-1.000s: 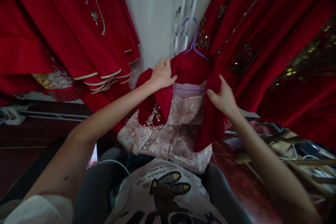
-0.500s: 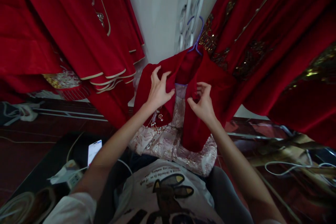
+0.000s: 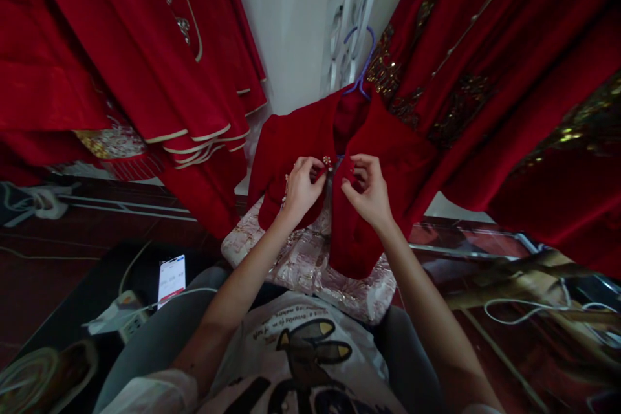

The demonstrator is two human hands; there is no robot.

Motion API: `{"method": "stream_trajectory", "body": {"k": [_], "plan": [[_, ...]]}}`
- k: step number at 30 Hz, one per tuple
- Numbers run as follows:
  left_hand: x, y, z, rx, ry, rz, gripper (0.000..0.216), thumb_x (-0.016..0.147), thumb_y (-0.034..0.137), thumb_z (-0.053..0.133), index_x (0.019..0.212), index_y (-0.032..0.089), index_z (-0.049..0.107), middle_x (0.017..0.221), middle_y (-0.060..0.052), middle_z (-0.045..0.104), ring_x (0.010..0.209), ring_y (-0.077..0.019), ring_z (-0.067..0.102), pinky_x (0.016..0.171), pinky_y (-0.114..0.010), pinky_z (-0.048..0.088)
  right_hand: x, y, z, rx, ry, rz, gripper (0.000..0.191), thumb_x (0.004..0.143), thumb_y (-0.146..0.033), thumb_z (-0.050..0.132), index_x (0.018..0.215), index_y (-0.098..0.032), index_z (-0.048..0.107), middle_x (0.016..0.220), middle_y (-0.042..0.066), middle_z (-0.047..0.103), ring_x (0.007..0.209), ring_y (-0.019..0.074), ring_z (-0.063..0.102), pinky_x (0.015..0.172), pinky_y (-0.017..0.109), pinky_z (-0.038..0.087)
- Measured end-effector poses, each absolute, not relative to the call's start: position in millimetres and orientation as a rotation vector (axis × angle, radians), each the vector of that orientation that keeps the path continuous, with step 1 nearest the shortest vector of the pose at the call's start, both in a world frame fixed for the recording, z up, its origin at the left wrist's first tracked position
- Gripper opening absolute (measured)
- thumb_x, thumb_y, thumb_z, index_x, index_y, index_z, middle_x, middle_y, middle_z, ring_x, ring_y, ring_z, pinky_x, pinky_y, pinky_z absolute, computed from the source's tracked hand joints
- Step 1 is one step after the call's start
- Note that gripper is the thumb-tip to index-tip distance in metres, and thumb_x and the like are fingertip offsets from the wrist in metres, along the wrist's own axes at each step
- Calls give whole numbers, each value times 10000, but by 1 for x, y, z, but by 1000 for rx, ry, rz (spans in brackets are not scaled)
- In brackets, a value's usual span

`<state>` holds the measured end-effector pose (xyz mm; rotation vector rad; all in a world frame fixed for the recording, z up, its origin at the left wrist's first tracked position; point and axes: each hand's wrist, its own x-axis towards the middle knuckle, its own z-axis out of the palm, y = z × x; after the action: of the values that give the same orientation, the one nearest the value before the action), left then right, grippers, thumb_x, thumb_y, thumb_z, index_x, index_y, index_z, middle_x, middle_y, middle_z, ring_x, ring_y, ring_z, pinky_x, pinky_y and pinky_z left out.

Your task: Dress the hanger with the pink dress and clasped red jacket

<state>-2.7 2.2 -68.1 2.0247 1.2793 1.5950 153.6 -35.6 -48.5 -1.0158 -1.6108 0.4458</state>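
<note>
A small red velvet jacket point(image 3: 295, 136) hangs in front of me on a purple hanger point(image 3: 359, 71). Under it lies a pale pink brocade skirt point(image 3: 310, 265) that rests on my lap. My left hand point(image 3: 301, 187) pinches the jacket's left front edge by a beaded button point(image 3: 326, 160). My right hand point(image 3: 369, 194) pinches the right front edge. The two edges meet between my fingers at chest height of the garment.
Long red garments with gold trim point(image 3: 145, 58) hang at the left, and gold-embroidered red ones point(image 3: 495, 58) at the right. A white wall point(image 3: 291, 19) shows between them. A phone point(image 3: 171, 279), a power strip point(image 3: 127, 318) and cables lie on the dark floor at my left.
My hands moved from the jacket's outer shoulders inward to its front opening. They drew the two front edges together, covering most of the pink fabric beneath.
</note>
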Motion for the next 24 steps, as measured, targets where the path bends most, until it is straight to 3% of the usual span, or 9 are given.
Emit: {"method": "stream_trajectory", "body": {"k": [6, 12, 19, 24], "plan": [[-3, -8, -63, 1857, 1129, 1732, 97, 855, 161, 621, 901, 240, 589, 916, -8, 684, 842, -140, 680, 783, -281, 572, 152, -33, -51, -938, -1699, 534, 444, 844, -266, 628, 1266, -277, 487, 1291, 74, 575, 1177, 206, 590, 937, 364, 540], [2, -10, -62, 1740, 1089, 1724, 73, 861, 214, 646, 932, 221, 659, 911, -5, 735, 834, -125, 707, 732, -224, 572, 148, -26, -54, -881, -1584, 501, 297, 910, -329, 590, 1198, -256, 576, 1171, 62, 648, 1075, 181, 645, 817, 310, 587], [-3, -11, -59, 2138, 1107, 1641, 128, 877, 176, 589, 984, 199, 655, 953, -26, 728, 793, -123, 677, 733, -233, 554, 148, -23, -52, -953, -1553, 379, 244, 889, -345, 622, 1104, -232, 651, 1084, 58, 699, 1019, 187, 682, 748, 292, 610], [-8, -11, -43, 2357, 1083, 1519, 83, 861, 213, 593, 927, 187, 635, 920, -27, 702, 806, -134, 657, 762, -253, 529, 147, -26, -52, -966, -1502, 337, 281, 882, -349, 638, 1123, -221, 707, 1091, 57, 731, 987, 194, 710, 851, 347, 617]]}}
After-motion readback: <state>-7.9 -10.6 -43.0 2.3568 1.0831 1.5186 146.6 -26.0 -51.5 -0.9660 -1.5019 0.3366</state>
